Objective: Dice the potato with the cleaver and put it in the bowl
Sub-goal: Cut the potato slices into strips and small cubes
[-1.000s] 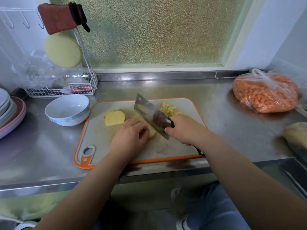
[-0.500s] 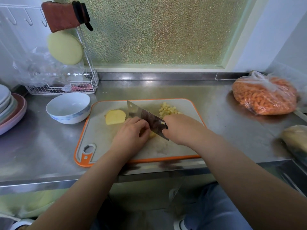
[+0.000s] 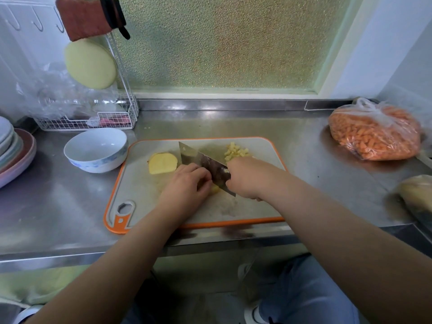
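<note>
Potato: in three lots on the cutting board (image 3: 145, 197), which lies on the steel table (image 3: 58, 206). Bowl (image 3: 95, 149) just left of the board, nothing in it yet. Cleaver (image 3: 201, 163) blade down across mid-board, right hand (image 3: 245, 177) with its grip wrapped round the handle. Left hand (image 3: 184, 187) curled over the piece being cut (image 3: 214, 189), knuckles against the blade. Uncut slab (image 3: 162, 163) beside the blade's far end. Small heap of dice (image 3: 235, 152) behind the right hand. Judged under halfway: slab, current piece, transfer all remain.
</note>
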`<action>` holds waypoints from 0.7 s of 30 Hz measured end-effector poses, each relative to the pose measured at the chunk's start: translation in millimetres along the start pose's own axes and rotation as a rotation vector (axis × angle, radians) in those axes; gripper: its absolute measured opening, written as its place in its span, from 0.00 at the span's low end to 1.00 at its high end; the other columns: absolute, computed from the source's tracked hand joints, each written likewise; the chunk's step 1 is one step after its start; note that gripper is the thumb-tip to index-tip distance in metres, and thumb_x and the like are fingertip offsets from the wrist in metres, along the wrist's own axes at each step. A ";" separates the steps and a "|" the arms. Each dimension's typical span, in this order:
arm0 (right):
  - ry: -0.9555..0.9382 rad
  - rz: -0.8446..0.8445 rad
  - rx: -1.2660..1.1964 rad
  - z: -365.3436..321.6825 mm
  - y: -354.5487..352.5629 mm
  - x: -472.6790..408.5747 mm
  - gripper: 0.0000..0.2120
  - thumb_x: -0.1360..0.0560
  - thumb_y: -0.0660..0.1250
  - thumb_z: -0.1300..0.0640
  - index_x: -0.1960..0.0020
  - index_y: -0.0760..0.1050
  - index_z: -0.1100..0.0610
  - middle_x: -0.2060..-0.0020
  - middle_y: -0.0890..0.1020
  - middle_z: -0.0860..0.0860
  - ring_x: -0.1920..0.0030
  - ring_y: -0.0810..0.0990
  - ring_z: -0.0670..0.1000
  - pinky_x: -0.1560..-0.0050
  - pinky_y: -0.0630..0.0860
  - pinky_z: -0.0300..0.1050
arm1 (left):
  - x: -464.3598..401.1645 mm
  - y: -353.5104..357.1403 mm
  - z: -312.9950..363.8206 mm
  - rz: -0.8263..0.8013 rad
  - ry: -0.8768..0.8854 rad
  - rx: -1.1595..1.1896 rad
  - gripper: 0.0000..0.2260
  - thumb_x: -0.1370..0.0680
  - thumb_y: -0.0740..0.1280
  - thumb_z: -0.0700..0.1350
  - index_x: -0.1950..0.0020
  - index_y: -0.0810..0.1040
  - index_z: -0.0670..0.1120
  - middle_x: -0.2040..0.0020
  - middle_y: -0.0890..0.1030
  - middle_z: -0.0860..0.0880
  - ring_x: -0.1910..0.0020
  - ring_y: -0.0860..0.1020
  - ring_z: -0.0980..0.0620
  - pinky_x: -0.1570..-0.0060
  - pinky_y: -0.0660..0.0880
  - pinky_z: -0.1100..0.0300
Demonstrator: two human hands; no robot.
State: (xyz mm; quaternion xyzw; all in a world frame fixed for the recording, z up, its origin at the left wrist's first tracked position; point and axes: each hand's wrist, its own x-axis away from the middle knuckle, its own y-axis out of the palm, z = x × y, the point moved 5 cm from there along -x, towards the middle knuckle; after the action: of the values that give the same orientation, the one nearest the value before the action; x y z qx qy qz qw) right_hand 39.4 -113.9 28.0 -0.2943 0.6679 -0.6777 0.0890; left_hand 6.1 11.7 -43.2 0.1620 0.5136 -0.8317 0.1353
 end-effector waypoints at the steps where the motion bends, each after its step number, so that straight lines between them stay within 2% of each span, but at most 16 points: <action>1: 0.012 -0.007 -0.012 0.9 2.0 -0.7 0.08 0.22 0.58 0.61 0.60 0.69 0.58 0.71 0.68 0.52 0.75 0.66 0.50 0.78 0.61 0.40 | 0.0 -0.1 -0.1 0.000 -0.001 0.000 0.04 0.24 0.66 0.47 0.53 0.80 0.49 0.55 0.77 0.52 0.54 0.71 0.51 0.54 0.65 0.62; 3: 0.030 -0.018 -0.066 3.6 8.3 0.1 0.09 0.21 0.58 0.59 0.60 0.69 0.58 0.70 0.70 0.52 0.73 0.68 0.51 0.75 0.64 0.41 | 0.1 -0.3 0.4 -0.001 -0.007 0.002 0.04 0.24 0.66 0.47 0.52 0.80 0.50 0.54 0.77 0.53 0.53 0.71 0.52 0.54 0.64 0.63; 5: 0.046 -0.002 -0.126 4.5 15.4 3.5 0.07 0.21 0.59 0.57 0.51 0.73 0.59 0.63 0.73 0.55 0.65 0.73 0.55 0.68 0.68 0.43 | 0.0 -0.5 0.8 0.002 -0.005 0.001 0.05 0.24 0.66 0.47 0.52 0.80 0.50 0.54 0.77 0.53 0.53 0.71 0.52 0.54 0.65 0.63; 6: 0.051 0.016 -0.135 4.6 18.6 3.8 0.09 0.21 0.60 0.56 0.47 0.74 0.60 0.59 0.75 0.56 0.60 0.75 0.57 0.65 0.68 0.44 | 0.2 -0.7 1.0 0.005 -0.005 0.000 0.04 0.24 0.66 0.47 0.53 0.80 0.49 0.54 0.77 0.52 0.53 0.71 0.52 0.54 0.66 0.62; 8: 0.057 0.035 -0.136 6.5 22.7 2.0 0.09 0.21 0.60 0.56 0.46 0.74 0.60 0.55 0.77 0.56 0.55 0.78 0.59 0.64 0.68 0.44 | 1.0 -2.1 2.3 0.016 -0.002 -0.003 0.04 0.24 0.66 0.47 0.53 0.80 0.49 0.55 0.78 0.52 0.54 0.72 0.52 0.55 0.68 0.61; 11: 0.080 -0.031 -0.297 16.6 25.5 -2.2 0.06 0.21 0.60 0.56 0.50 0.70 0.59 0.64 0.74 0.56 0.69 0.74 0.56 0.74 0.69 0.41 | 4.0 -4.7 4.8 0.041 0.019 -0.027 0.04 0.24 0.66 0.46 0.55 0.80 0.48 0.56 0.78 0.51 0.55 0.72 0.52 0.56 0.67 0.61; 13: 0.098 -0.070 -0.451 26.5 29.7 -6.4 0.07 0.21 0.60 0.56 0.51 0.70 0.60 0.68 0.74 0.58 0.74 0.72 0.56 0.75 0.69 0.41 | 6.5 -6.1 6.1 0.051 0.027 -0.051 0.03 0.25 0.67 0.46 0.57 0.79 0.48 0.56 0.78 0.50 0.55 0.73 0.50 0.57 0.70 0.58; 17: 0.113 -0.003 -0.563 31.3 35.3 -5.3 0.05 0.22 0.61 0.55 0.54 0.71 0.57 0.67 0.74 0.57 0.73 0.72 0.55 0.75 0.71 0.42 | 8.3 -9.2 8.5 0.083 0.044 -0.061 0.03 0.27 0.69 0.44 0.60 0.78 0.46 0.58 0.78 0.48 0.58 0.74 0.46 0.59 0.72 0.55; 19: 0.085 0.071 -0.474 28.1 28.9 -0.6 0.06 0.22 0.60 0.54 0.52 0.71 0.57 0.64 0.75 0.56 0.72 0.74 0.54 0.74 0.73 0.42 | 8.3 -9.5 8.5 0.085 0.050 -0.063 0.03 0.27 0.69 0.44 0.60 0.78 0.45 0.59 0.77 0.49 0.58 0.73 0.47 0.59 0.71 0.56; 21: 0.053 0.120 -0.361 25.3 19.8 4.6 0.07 0.22 0.60 0.54 0.51 0.71 0.57 0.61 0.75 0.56 0.71 0.71 0.52 0.74 0.70 0.42 | 8.4 -9.9 8.0 0.084 0.053 -0.059 0.03 0.27 0.69 0.44 0.60 0.78 0.46 0.60 0.77 0.49 0.58 0.73 0.48 0.58 0.71 0.56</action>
State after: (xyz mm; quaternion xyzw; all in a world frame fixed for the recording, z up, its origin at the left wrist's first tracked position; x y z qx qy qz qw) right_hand 43.4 -139.7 8.6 -0.2473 0.7971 -0.5479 0.0574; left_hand -6.4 8.4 -35.2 0.2012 0.5340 -0.8052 0.1612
